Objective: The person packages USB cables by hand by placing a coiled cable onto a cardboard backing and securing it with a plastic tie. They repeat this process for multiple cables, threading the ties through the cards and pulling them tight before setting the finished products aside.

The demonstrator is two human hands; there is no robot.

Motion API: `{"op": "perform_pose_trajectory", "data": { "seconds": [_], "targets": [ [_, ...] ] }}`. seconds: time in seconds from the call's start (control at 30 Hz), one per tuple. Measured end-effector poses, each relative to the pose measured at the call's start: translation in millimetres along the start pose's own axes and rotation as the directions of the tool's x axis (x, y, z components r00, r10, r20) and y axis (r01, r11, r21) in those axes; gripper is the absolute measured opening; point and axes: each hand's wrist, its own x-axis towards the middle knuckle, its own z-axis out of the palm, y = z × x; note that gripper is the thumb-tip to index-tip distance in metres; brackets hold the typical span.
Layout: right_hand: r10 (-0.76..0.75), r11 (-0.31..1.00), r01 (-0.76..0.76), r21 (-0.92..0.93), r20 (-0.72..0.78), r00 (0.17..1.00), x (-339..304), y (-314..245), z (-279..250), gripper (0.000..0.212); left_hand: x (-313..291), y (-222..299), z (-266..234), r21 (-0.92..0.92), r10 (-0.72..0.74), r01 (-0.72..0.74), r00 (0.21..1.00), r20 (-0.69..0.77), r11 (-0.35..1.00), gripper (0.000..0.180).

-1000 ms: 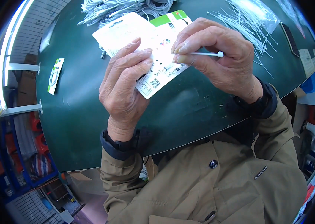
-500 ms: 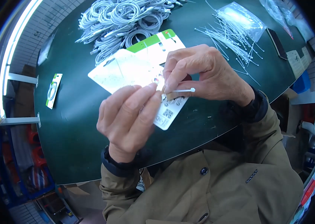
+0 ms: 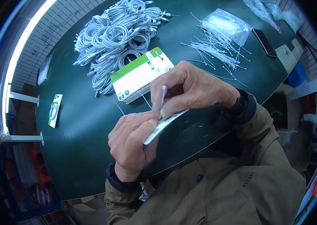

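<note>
My left hand (image 3: 134,140) is closed on a white packaging card (image 3: 161,130), its thumb pressed along the card's face. The card is tilted nearly edge-on, with its lower end beside the left thumb. At its upper part, my right hand (image 3: 194,88) pinches a white cable tie (image 3: 163,95) between thumb and fingers. The tie's small head stands up above the pinch. A thin white strand sticks out between the hands. Exactly where the tie passes the card is hidden by fingers. Just beyond the hands lies a stack of white-and-green cards (image 3: 134,80).
Coiled grey-white cables (image 3: 115,35) are heaped at the far left of the green table (image 3: 87,157). Loose cable ties (image 3: 218,52) lie at the far right by a clear plastic bag (image 3: 229,24) and a dark phone (image 3: 264,43). A carded cable (image 3: 54,110) lies left.
The card has turned from showing its printed face to nearly edge-on. The tie's head has swung from pointing right to pointing up. The card stack is less covered by my hands.
</note>
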Motion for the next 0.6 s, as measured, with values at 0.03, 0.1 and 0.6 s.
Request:
{"op": "perform_pose_trajectory", "data": {
  "seconds": [0.03,0.1,0.6],
  "targets": [
    [0.026,0.999,-0.023,0.042,-0.085,0.996,-1,-2,0,0.016,-1,0,1,-0.057,-0.053,0.051,0.998,-0.040,0.997,0.010],
    [0.061,0.995,-0.048,0.087,-0.151,0.987,-1,-2,0,0.019,-2,0,-3,-0.053,-0.228,0.225,0.970,-0.083,0.973,0.011],
    [-0.577,0.228,0.370,-0.901,0.182,0.797,16,28,24,0.038,-15,-35,13,-0.806,-0.799,0.486,0.601,0.028,0.338,0.024]
  ]
}}
